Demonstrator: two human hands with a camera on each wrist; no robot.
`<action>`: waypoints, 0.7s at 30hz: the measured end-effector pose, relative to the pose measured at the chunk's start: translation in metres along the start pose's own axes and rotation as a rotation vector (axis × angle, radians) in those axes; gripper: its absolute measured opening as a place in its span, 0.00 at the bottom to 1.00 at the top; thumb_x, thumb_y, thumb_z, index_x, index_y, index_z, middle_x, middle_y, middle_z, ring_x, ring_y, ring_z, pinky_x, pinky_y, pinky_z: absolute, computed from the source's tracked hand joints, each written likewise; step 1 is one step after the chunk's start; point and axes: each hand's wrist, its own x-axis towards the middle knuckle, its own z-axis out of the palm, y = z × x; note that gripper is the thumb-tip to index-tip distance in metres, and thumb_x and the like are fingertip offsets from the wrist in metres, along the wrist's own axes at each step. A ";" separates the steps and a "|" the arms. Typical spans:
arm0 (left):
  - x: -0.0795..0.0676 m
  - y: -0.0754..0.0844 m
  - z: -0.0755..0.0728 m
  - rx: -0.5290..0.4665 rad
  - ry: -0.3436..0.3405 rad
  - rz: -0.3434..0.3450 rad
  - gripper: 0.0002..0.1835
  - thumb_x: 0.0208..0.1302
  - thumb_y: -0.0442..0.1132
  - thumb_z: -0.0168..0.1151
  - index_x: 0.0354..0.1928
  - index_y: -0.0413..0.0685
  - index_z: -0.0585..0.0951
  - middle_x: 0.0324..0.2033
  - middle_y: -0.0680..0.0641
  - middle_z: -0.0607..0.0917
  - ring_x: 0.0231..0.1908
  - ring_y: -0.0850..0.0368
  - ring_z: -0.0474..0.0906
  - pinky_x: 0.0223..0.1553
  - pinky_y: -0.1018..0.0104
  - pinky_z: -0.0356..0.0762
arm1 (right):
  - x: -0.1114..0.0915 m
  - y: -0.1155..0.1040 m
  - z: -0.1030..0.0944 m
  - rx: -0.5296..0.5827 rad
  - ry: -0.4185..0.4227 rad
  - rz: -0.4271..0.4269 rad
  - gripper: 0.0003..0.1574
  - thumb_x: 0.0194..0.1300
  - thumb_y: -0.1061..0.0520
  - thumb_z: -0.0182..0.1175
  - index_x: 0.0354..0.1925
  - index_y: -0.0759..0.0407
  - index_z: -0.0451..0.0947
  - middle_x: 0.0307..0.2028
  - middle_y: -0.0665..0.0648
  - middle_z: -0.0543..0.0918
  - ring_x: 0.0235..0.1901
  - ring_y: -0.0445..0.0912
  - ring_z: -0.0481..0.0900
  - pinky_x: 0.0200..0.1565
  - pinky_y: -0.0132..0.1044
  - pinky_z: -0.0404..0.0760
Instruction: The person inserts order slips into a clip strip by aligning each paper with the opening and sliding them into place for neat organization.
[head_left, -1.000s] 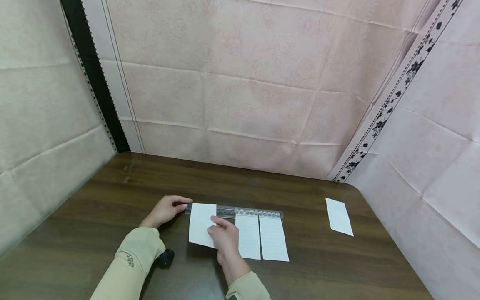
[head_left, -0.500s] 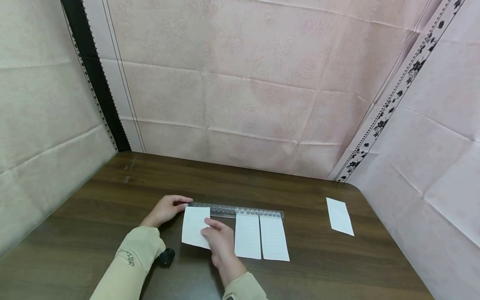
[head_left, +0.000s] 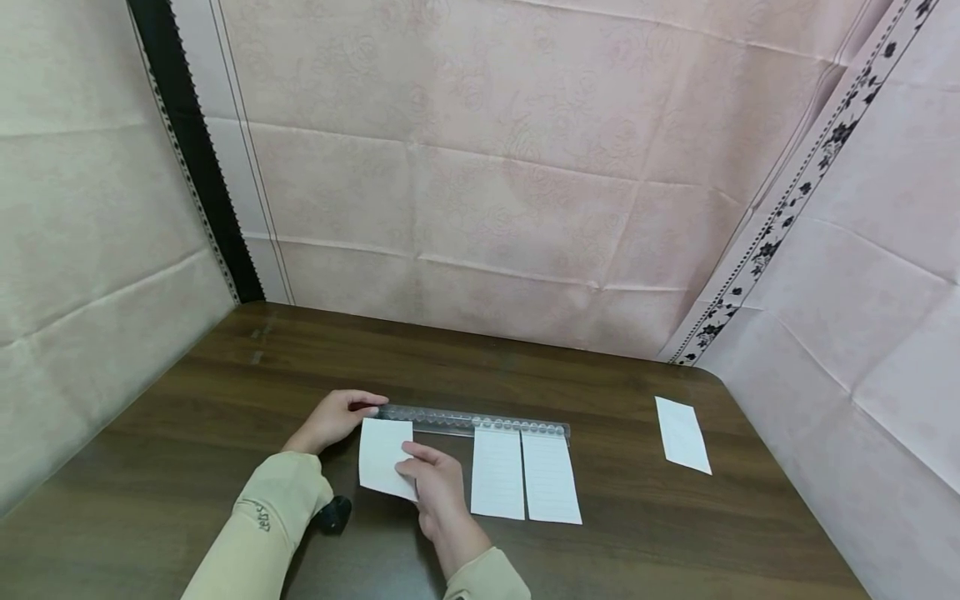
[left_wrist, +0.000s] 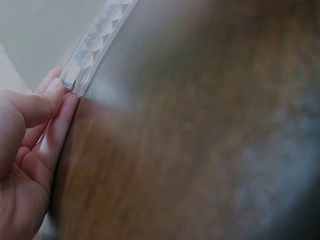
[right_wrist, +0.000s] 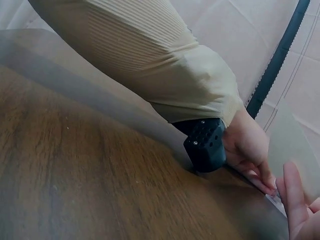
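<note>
My left hand pinches the left end of a clear plastic strip between thumb and fingers. In the left wrist view, round bumps run along that strip. With my right hand I hold a white paper card by its right edge, thumb against it. The card is upright-oriented, just in front of the strip's left part. Two white lined cards sit side by side at the strip's right part, top edges at the bumps. The right wrist view shows only part of my right hand.
Another white card lies apart at the right of the brown wooden table. Pale patterned cloth encloses the back and sides. A black device sits at my left wrist.
My right hand has drawn the card left and toward me, off the strip it overlapped, so more of the strip shows. The left hand keeps its hold.
</note>
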 end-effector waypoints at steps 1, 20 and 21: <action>0.000 0.000 0.000 0.003 -0.001 0.001 0.12 0.64 0.35 0.59 0.48 0.44 0.83 0.48 0.41 0.81 0.53 0.42 0.72 0.54 0.45 0.66 | 0.000 0.000 -0.001 -0.007 0.003 0.000 0.18 0.49 0.70 0.62 0.42 0.65 0.82 0.43 0.57 0.80 0.37 0.44 0.77 0.39 0.34 0.76; -0.001 0.004 0.000 -0.021 0.000 -0.006 0.12 0.64 0.33 0.58 0.48 0.41 0.83 0.48 0.40 0.81 0.53 0.42 0.72 0.52 0.46 0.68 | 0.011 0.006 0.000 0.025 -0.041 0.029 0.19 0.54 0.69 0.61 0.47 0.70 0.78 0.37 0.58 0.81 0.31 0.43 0.80 0.33 0.35 0.80; -0.001 0.004 0.000 -0.020 0.002 -0.007 0.12 0.64 0.33 0.58 0.48 0.41 0.83 0.48 0.40 0.81 0.53 0.42 0.72 0.52 0.46 0.68 | 0.012 0.006 0.000 0.022 -0.038 0.030 0.19 0.54 0.69 0.61 0.47 0.70 0.78 0.37 0.58 0.81 0.31 0.43 0.80 0.33 0.36 0.80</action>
